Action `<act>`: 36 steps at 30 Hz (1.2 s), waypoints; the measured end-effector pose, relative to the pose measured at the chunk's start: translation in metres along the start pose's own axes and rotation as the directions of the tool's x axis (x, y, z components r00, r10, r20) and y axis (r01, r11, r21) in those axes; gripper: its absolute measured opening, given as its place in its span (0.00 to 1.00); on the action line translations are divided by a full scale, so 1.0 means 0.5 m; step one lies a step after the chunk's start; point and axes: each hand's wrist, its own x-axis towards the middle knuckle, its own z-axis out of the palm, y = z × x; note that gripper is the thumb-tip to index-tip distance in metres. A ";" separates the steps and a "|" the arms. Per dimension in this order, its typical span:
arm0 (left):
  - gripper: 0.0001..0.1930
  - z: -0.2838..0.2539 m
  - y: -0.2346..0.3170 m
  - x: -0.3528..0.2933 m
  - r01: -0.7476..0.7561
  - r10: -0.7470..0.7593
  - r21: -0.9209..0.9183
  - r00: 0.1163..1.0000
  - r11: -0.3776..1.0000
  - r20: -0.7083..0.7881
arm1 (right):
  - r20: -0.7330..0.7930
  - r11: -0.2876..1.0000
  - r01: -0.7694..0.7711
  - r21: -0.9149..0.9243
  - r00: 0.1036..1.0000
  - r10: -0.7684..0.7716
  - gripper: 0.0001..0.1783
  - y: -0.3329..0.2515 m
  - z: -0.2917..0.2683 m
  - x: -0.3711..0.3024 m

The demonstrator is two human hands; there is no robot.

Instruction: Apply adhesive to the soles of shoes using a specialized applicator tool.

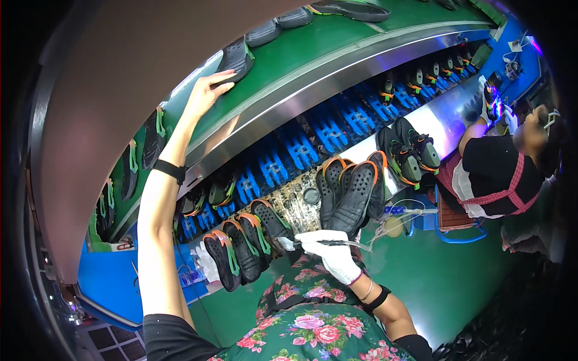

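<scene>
Over on the green belt (337, 45), the worker's bare left hand (212, 90) reaches to the near end of a dark sole (233, 58), though I can't tell whether the fingers grip it. The white-gloved right hand (334, 256) is closed around a slim dark tool (330, 242), just beside black clogs (352, 201) with orange rims.

A long green-topped bench (337, 45) with a shiny metal edge (313, 84) runs beneath the left hand (208, 91); smooth green floor (442, 262) spreads right of the right hand (331, 253), under a blue tubular-framed chair with a brown panel (453, 212); a slim violet light (534, 46) glows far beyond, higher up
</scene>
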 end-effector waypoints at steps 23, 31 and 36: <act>0.17 0.156 0.065 0.216 -0.018 0.040 0.190 0.993 0.982 -0.109 | -0.027 0.999 0.034 0.011 0.999 -0.034 0.14 -0.052 -0.080 -0.002; 0.17 0.279 0.180 0.340 -0.074 0.100 0.189 0.986 0.979 -0.132 | -0.060 0.998 0.062 -0.002 0.996 -0.062 0.14 -0.054 -0.104 0.018; 0.16 0.294 0.237 0.384 -0.013 0.018 0.102 0.999 0.995 -0.045 | -0.110 0.997 0.038 0.070 0.993 -0.030 0.13 -0.046 -0.100 0.024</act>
